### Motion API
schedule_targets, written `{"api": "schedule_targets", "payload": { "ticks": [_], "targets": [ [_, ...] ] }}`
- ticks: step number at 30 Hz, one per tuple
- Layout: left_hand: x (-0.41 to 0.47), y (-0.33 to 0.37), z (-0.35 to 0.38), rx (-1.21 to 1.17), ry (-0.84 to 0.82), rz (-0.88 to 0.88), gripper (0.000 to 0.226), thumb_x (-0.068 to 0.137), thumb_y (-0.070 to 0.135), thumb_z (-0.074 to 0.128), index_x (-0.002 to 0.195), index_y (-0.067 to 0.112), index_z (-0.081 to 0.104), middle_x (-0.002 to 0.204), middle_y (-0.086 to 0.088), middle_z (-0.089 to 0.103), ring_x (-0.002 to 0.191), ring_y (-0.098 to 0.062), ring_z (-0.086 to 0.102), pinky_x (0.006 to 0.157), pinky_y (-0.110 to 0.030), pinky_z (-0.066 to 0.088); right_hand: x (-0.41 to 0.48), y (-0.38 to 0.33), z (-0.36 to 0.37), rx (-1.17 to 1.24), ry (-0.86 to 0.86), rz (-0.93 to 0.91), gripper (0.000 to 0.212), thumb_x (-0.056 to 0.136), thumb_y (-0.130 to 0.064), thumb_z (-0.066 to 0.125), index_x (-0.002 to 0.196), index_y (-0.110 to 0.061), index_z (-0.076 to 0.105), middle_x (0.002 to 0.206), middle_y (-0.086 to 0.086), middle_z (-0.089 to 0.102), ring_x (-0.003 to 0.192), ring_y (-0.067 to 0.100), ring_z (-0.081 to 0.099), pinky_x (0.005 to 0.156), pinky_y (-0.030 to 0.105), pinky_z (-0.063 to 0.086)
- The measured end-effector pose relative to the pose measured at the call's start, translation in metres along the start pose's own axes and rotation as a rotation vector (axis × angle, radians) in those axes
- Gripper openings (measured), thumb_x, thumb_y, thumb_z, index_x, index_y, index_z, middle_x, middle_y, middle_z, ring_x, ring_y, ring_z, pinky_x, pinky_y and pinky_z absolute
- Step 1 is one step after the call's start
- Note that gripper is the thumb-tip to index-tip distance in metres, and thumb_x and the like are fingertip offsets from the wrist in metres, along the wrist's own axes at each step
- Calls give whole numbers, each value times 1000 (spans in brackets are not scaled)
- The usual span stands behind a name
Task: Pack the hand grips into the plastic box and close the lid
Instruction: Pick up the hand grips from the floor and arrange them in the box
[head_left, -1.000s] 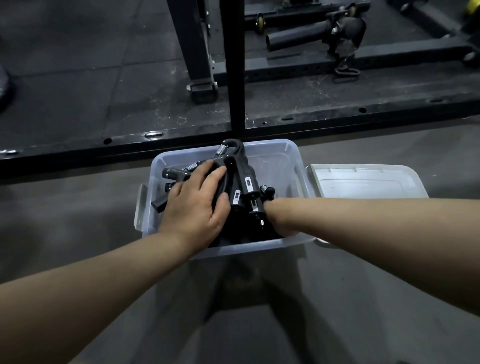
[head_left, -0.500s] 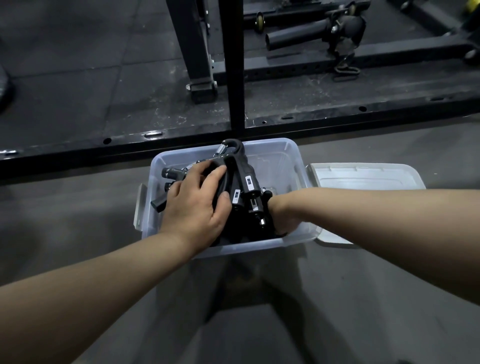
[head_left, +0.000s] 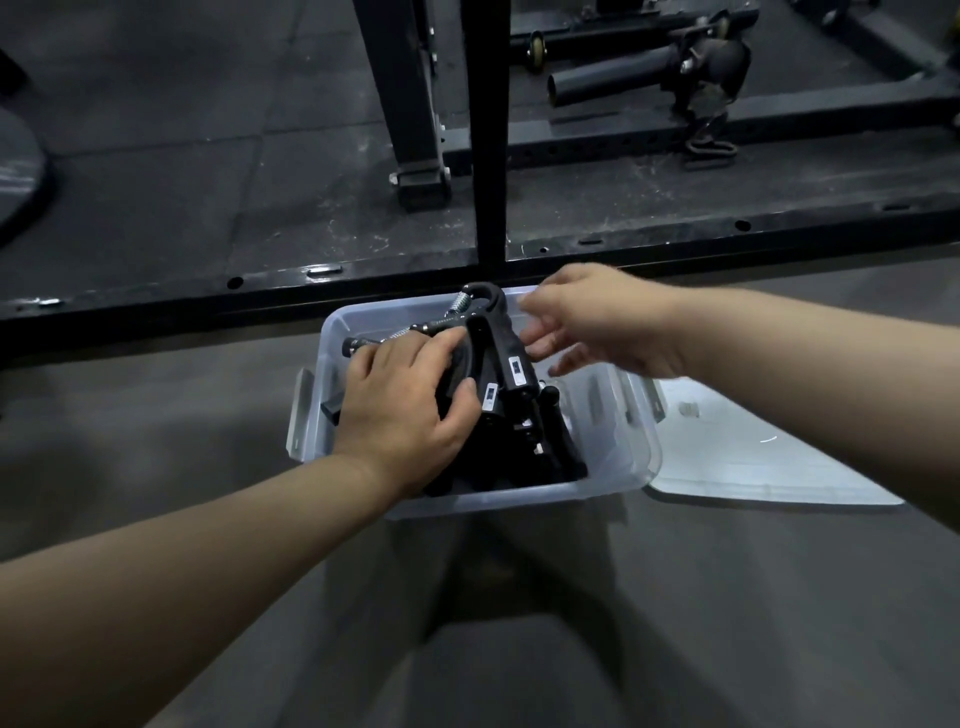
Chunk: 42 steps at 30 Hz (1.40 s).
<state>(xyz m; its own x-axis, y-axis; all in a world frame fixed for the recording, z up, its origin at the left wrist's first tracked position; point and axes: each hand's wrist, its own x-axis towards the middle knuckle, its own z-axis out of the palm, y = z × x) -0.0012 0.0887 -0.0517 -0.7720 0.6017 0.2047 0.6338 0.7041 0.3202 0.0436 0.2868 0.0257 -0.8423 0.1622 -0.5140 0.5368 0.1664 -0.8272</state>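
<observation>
At the centre of the frame, the clear plastic box (head_left: 519, 493) sits on the grey floor (head_left: 727, 597) with the black hand grips (head_left: 511, 364) heaped inside, one standing with its looped top above the far rim. The left hand (head_left: 405, 410) reaches in from the lower left, palm down, fingers curled over the pile and thumb clamped against a handle, grasping the grips. The right hand (head_left: 597, 322), blurred, hovers over the box's far right corner, fingers loosely spread beside the upright grip, holding nothing. The lid (head_left: 753, 457) lies flat just right of the box.
</observation>
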Motion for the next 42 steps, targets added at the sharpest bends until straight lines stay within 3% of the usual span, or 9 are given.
{"api": "schedule_targets", "payload": {
  "ticks": [4, 8, 14, 23, 28, 32, 36, 39, 42],
  "targets": [
    [-2, -4, 1, -139, -9, 14, 51, 88, 36, 33, 134, 24, 51, 122, 9, 58, 120, -11, 47, 104, -32, 27, -4, -4, 28, -480, 126, -19, 63, 83, -57, 62, 126, -20, 36, 116, 6, 53, 102, 21, 58, 88, 38, 52],
    [-8, -10, 6, -119, 52, 60, 44, 89, 30, 35, 126, 20, 58, 121, 5, 62, 118, -14, 52, 100, -32, 32, 13, -3, 44, -805, 147, 20, 75, 80, -49, 67, 134, -12, 30, 135, 15, 38, 121, 35, 48, 97, 41, 46],
    [-13, -11, 9, -118, 56, 79, 42, 88, 28, 37, 124, 21, 59, 122, 6, 60, 118, -14, 51, 99, -32, 32, 16, -3, 28, -529, 72, 79, 41, 88, -18, 58, 118, -9, 32, 84, 8, 57, 65, 16, 55, 47, 19, 47],
    [-14, -6, 8, -63, 24, 81, 47, 86, 28, 38, 126, 19, 60, 124, 2, 57, 119, -18, 50, 103, -38, 34, -11, 7, -23, -96, -114, 17, 88, 90, 8, 56, 143, -50, 18, 94, 24, 69, 85, 40, 70, 82, 51, 58],
    [-14, 2, 8, 34, -3, 181, 46, 86, 29, 43, 126, 22, 64, 125, 4, 61, 120, -20, 53, 101, -42, 37, -5, 36, -21, 98, -303, 46, 96, 89, 18, 47, 138, -61, 24, 85, 17, 62, 85, 30, 62, 91, 57, 51],
    [-16, 3, 13, 95, 6, 275, 38, 86, 34, 50, 118, 22, 68, 121, -2, 63, 117, -25, 55, 97, -44, 39, -2, 40, -7, 84, -338, 54, 77, 91, 11, 43, 133, -53, 40, 84, 16, 63, 82, 30, 62, 89, 50, 54],
    [-15, 1, 14, 109, 35, 294, 31, 85, 33, 53, 108, 21, 70, 120, -2, 64, 116, -26, 57, 95, -43, 39, -4, 26, -4, 135, -288, 143, 34, 96, -31, 45, 128, -37, 52, 105, 18, 65, 90, 35, 65, 83, 51, 55],
    [-15, 2, 15, 113, 33, 298, 33, 87, 34, 52, 110, 20, 69, 119, -2, 64, 115, -27, 56, 95, -43, 40, -2, 24, 10, -99, -156, 159, 60, 83, -60, 62, 129, -31, 38, 113, 6, 64, 95, 28, 68, 77, 50, 58],
    [-16, 1, 15, 105, 22, 291, 35, 89, 34, 50, 115, 21, 68, 120, -3, 63, 116, -27, 56, 96, -44, 40, 2, 21, 23, -192, -85, 176, 61, 80, -45, 68, 123, -15, 37, 102, 9, 69, 82, 26, 72, 69, 46, 59]
  ]
}}
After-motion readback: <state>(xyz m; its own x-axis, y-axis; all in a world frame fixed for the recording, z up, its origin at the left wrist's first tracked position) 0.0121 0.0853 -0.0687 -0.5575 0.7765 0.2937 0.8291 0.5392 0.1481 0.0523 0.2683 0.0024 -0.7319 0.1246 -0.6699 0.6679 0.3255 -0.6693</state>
